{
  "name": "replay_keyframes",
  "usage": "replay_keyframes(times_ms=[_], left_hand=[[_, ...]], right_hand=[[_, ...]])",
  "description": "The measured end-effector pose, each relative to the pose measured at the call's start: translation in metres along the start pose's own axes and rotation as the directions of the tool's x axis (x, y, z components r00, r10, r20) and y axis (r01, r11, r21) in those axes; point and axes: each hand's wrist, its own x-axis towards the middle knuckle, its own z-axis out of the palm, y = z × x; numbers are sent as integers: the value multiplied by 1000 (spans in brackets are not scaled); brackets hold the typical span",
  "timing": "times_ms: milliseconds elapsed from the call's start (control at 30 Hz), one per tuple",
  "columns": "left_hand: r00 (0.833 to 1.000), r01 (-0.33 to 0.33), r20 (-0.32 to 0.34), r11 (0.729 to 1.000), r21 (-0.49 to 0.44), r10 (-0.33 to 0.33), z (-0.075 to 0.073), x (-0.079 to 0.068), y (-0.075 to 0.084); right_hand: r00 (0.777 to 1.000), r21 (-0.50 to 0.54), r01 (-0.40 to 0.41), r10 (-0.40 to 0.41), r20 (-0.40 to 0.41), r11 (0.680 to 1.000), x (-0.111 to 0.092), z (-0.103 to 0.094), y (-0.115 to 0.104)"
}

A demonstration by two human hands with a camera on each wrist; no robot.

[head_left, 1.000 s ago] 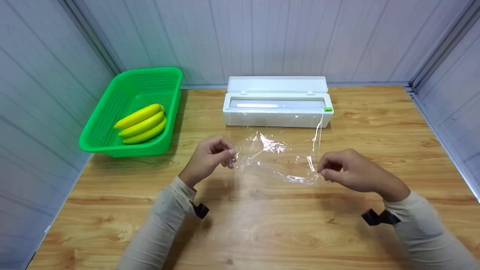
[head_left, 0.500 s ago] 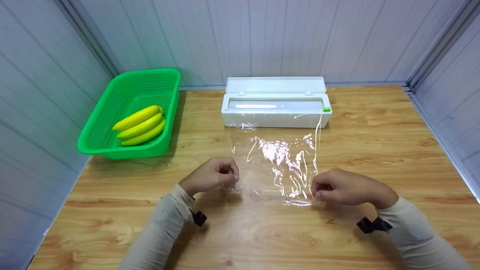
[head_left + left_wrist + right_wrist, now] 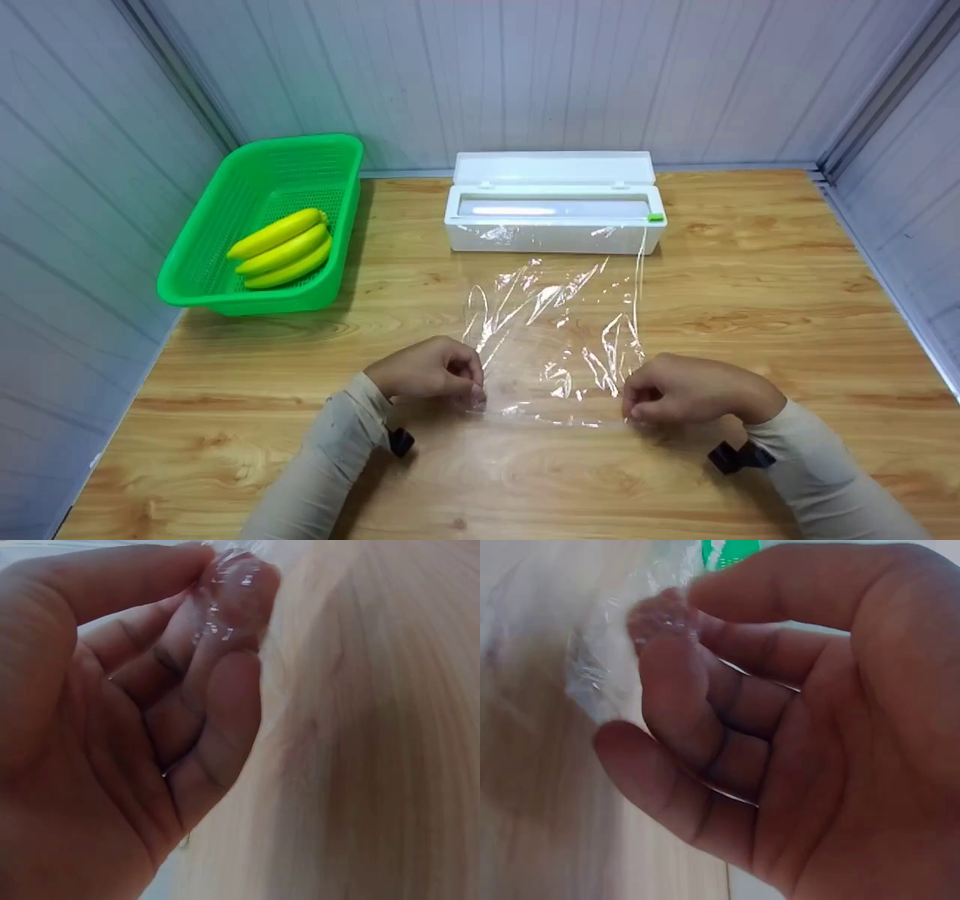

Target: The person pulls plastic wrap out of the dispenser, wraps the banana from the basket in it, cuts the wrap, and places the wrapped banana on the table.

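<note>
A clear sheet of plastic wrap point(image 3: 555, 322) stretches from the front edge of a white wrap dispenser box point(image 3: 555, 238) toward me over the table. My left hand point(image 3: 435, 369) pinches its near left corner between thumb and fingers. At the near right corner, my right hand point(image 3: 690, 390) pinches the film the same way. In the left wrist view the crinkled wrap point(image 3: 232, 592) covers the fingertips; the right wrist view shows film point(image 3: 592, 667) bunched at the fingertips too. The dispenser's lid point(image 3: 555, 168) is raised, and a green slider point(image 3: 655, 217) sits at the right end of its front edge.
A green plastic basket point(image 3: 176, 281) stands at the back left, holding several yellow bananas point(image 3: 281, 247). Pale panel walls point(image 3: 555, 75) enclose the wooden table point(image 3: 780, 285) at the back and both sides.
Both hands have drawn back toward me with the plastic wrap, so a longer, flatter stretch of film spans from the dispenser. The box and basket stay where they were.
</note>
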Motion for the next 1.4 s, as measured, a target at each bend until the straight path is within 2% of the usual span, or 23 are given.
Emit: replay_keyframes(times_ms=[100, 300, 467, 700, 867, 1000, 1100, 1233, 1333, 1400], left_hand=[[999, 10, 41, 1000, -11, -10, 3, -1, -1], [998, 2, 60, 999, 45, -5, 6, -4, -6], [996, -1, 86, 999, 32, -2, 8, -8, -8], [996, -27, 82, 995, 91, 20, 6, -15, -6], [995, -67, 85, 994, 87, 60, 5, -17, -6], [994, -72, 87, 995, 73, 66, 6, -17, -6], [994, -60, 97, 997, 52, 55, 7, -18, -5], [991, -60, 118, 998, 4, 60, 7, -20, -8], [990, -74, 117, 997, -25, 76, 6, -21, -11], [993, -73, 92, 997, -21, 74, 5, -21, -13]], right_hand=[[999, 5, -1, 1, 48, 1000, 1, 4, 1], [994, 46, -57, 52, 93, 997, 2, 10, 2], [991, 68, -81, 73, 109, 994, -1, 9, 2], [992, 119, -64, 50, 114, 991, -4, 6, 4], [996, 144, 36, -48, 79, 989, -4, 4, 7], [990, 109, 125, -131, 52, 986, -4, 4, 8], [993, 125, 101, -107, 46, 987, -4, 5, 7], [999, 187, 15, -20, 28, 982, -5, 6, 7], [998, 145, 7, 3, -68, 989, -3, 5, 9], [985, 100, 9, 8, -170, 995, -1, 5, 11]])
